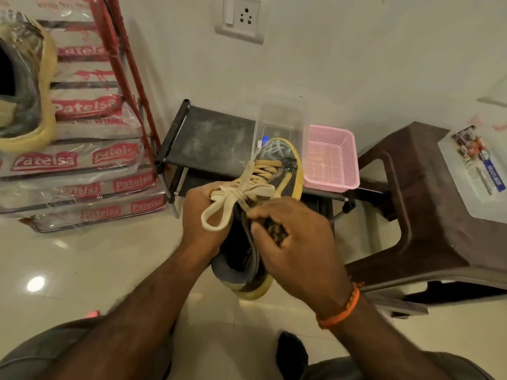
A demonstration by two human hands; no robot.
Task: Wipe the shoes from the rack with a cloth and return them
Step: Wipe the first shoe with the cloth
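Glossy pale floor tiles point(82, 270) run to a white wall, against which a low black rack point(208, 138) stands with a pink basket point(332, 160) on its top shelf. I hold 1 dark shoe point(248, 259) with a yellow sole in the air just in front of the rack, toe pointing away from me, so both sides stay within reach. My left hand point(203, 215) curls round the shoe's left flank at the laces point(236, 198), steadying it. My right hand point(299, 237) clenches a dark, patterned wad against the shoe's right side; it is probably the cloth point(277, 231), though my fingers hide most of it. I judge the wiping to be under way, with the return to the rack not yet done. A 2nd shoe point(24, 86) of the same colours sits high at the left edge, atop stacked plastic packs point(76, 160), and I cannot tell whether it has been cleaned. A brown stool point(428, 201) stands to the right.
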